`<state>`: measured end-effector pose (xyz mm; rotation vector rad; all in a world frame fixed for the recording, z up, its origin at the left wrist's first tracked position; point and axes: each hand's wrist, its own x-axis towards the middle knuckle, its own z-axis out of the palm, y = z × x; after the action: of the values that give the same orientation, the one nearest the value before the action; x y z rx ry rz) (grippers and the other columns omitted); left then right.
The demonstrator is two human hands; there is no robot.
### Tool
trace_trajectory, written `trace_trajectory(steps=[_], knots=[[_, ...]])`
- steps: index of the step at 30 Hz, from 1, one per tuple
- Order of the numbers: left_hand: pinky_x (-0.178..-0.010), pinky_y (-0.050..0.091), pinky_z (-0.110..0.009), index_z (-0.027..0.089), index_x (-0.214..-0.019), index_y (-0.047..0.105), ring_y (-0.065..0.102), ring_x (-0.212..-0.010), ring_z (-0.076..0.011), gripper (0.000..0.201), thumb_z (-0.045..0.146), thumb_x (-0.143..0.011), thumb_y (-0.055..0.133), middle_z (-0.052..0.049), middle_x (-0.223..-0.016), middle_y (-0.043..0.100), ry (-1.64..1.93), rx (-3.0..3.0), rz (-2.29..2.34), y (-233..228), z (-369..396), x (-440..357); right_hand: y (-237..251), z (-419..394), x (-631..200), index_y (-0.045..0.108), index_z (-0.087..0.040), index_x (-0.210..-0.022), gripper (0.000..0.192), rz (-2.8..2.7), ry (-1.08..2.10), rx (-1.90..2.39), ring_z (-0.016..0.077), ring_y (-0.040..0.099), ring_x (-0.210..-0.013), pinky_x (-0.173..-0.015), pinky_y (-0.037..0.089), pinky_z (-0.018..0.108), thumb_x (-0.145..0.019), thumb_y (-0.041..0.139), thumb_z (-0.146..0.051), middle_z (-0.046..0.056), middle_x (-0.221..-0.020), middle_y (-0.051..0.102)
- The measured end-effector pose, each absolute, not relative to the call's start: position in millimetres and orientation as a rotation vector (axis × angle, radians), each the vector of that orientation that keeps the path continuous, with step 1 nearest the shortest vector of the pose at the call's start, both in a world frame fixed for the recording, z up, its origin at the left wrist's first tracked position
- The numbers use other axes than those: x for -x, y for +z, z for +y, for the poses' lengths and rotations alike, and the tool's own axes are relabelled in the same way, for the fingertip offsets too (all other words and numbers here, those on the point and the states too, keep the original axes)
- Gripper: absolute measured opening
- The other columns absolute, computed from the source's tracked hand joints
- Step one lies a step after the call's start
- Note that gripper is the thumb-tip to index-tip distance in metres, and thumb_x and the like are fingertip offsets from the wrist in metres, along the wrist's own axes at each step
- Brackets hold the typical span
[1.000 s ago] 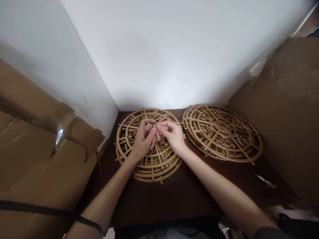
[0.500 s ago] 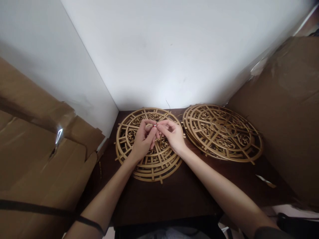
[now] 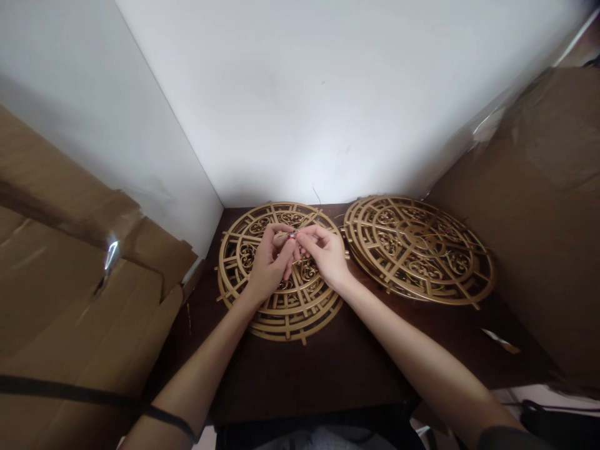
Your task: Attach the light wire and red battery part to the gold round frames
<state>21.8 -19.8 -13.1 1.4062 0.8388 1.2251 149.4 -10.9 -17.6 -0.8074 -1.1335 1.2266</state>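
Observation:
Close together over the left stack of round gold openwork panels (image 3: 285, 305), my two hands meet at a small red and silver piece (image 3: 291, 235), too small to name. Pinched fingers of my left hand (image 3: 272, 259) hold it from the left. The thumb and forefinger of my right hand (image 3: 325, 253) press together at its right side; a thin gold strand seems to run near these fingertips, but what exactly they grip is hidden. Scrollwork shows in the panel beneath both hands.
A second stack of gold panels (image 3: 417, 250) lies to the right on the dark brown table (image 3: 319, 381). A small white and brown strip (image 3: 500, 341) rests near the right edge. Cardboard (image 3: 70, 300) stands at the left, more cardboard (image 3: 525, 219) at the right, a white wall (image 3: 290, 100) behind.

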Motion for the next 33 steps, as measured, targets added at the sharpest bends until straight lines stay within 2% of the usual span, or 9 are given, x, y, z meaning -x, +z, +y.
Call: trace_trajectory(steps=[33], knots=[[-0.031,0.033,-0.014,0.021,-0.100,0.043,0.042,-0.033,-0.0033,0.018,0.028,-0.087,0.053,0.008,-0.062,0.053,1.229,-1.422,0.821,-14.2,-20.0,-21.6,-18.0,-12.7,-149.9,0.058,-0.018,-0.074,0.021,-1.167,1.227,0.803,0.0098,0.055,-0.052,-0.057,0.046,0.024,-0.076,0.067,-0.038,-0.005,-0.054,0.058]])
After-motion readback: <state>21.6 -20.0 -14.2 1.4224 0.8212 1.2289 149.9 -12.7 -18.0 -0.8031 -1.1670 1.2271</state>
